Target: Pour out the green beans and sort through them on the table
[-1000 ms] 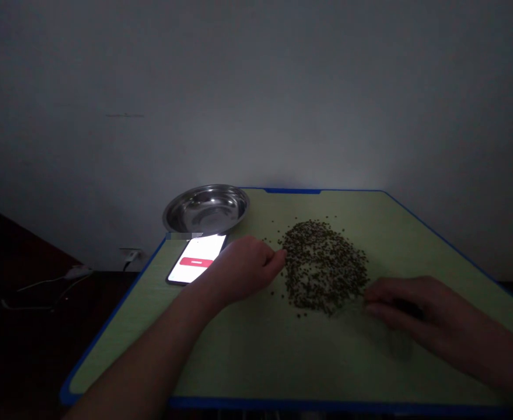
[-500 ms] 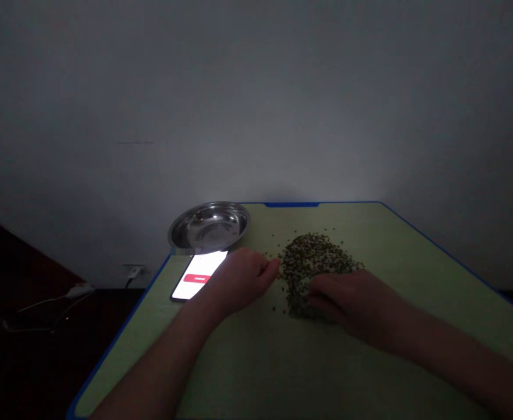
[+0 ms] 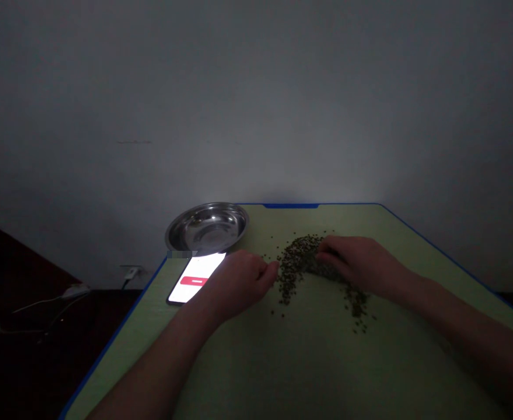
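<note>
Small dark green-brown grains, like beans or seeds (image 3: 292, 265), lie scattered on the pale green table (image 3: 256, 361). My left hand (image 3: 250, 280) is closed in a loose fist at their left edge, thumb toward them. Its palm side is hidden, so I cannot tell whether it holds anything. My right hand (image 3: 355, 259) is closed over the right part of the grains, fingertips down. Under its fingers shows a dim greyish strip (image 3: 326, 269), too dark to name, along a bare gap in the grains. A smaller group of grains (image 3: 358, 306) lies below this hand.
A shiny steel bowl (image 3: 210, 229) stands at the table's back left. Just in front of it lies a phone (image 3: 192, 283) with a lit screen, partly covered by my left forearm. Behind the table is a grey wall (image 3: 256, 116); cables (image 3: 74, 291) and a plug hang at left.
My right hand has moved away from me and slightly right through the grains. It leaves a bare gap, with grains split to its left and right. My left hand stays nearly in place.
</note>
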The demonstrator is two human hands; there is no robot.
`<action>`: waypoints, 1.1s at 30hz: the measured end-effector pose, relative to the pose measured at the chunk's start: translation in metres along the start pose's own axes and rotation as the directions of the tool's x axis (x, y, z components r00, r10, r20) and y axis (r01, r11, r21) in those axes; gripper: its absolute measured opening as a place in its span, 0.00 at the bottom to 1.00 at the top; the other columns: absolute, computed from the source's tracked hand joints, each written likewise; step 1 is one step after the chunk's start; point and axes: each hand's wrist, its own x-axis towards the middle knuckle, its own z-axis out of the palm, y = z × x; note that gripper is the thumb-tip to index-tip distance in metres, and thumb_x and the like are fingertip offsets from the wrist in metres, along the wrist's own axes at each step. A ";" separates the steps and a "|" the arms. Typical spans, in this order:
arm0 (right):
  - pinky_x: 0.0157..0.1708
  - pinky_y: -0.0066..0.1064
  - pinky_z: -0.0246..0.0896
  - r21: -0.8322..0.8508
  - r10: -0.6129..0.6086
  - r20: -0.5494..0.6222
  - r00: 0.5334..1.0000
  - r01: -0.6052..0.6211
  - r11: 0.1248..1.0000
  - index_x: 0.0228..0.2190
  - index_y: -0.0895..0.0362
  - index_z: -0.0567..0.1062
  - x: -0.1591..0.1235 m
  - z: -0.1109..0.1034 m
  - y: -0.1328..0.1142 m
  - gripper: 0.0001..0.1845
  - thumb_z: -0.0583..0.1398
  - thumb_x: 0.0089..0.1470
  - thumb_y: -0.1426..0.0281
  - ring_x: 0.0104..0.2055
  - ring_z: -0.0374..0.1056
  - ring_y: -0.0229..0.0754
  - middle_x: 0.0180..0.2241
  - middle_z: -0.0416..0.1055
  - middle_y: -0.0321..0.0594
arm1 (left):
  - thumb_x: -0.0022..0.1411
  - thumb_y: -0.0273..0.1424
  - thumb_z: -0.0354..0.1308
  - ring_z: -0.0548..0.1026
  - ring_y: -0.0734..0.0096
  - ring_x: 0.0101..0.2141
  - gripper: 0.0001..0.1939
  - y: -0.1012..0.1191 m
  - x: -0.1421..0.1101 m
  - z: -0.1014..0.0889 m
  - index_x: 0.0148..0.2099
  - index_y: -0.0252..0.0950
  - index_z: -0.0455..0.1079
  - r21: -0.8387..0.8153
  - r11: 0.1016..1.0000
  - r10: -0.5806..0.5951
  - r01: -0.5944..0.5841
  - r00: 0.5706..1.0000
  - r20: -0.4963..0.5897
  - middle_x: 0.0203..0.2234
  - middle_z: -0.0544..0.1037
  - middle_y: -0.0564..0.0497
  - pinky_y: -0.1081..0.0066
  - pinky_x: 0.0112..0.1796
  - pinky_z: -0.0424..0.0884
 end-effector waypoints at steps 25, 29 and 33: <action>0.22 0.30 0.50 -0.031 -0.196 -0.015 0.980 0.196 0.980 0.28 0.55 0.70 -0.045 -0.003 -0.034 0.13 0.50 0.61 0.67 0.22 0.69 0.38 0.23 0.73 0.35 | 0.65 0.41 0.42 0.51 0.80 0.16 0.26 0.001 0.001 0.001 0.16 0.35 0.55 0.037 0.999 0.016 -0.016 1.000 0.011 0.12 0.52 0.58 0.70 0.22 0.45; 0.21 0.30 0.52 0.038 -0.162 -0.035 0.986 0.163 0.986 0.30 0.54 0.72 -0.053 -0.011 -0.032 0.14 0.50 0.61 0.65 0.22 0.68 0.38 0.24 0.74 0.35 | 0.66 0.40 0.42 0.51 0.80 0.15 0.27 0.001 0.000 0.001 0.16 0.35 0.56 0.026 0.999 0.026 -0.026 0.999 0.020 0.12 0.52 0.58 0.70 0.22 0.45; 0.22 0.28 0.56 0.207 -0.016 0.019 1.000 0.011 0.978 0.30 0.53 0.73 -0.066 -0.017 -0.016 0.14 0.51 0.60 0.61 0.23 0.67 0.36 0.25 0.74 0.35 | 0.65 0.40 0.43 0.51 0.80 0.15 0.27 0.002 0.000 0.000 0.16 0.35 0.58 0.012 1.000 0.026 -0.026 1.000 0.012 0.12 0.52 0.58 0.70 0.22 0.45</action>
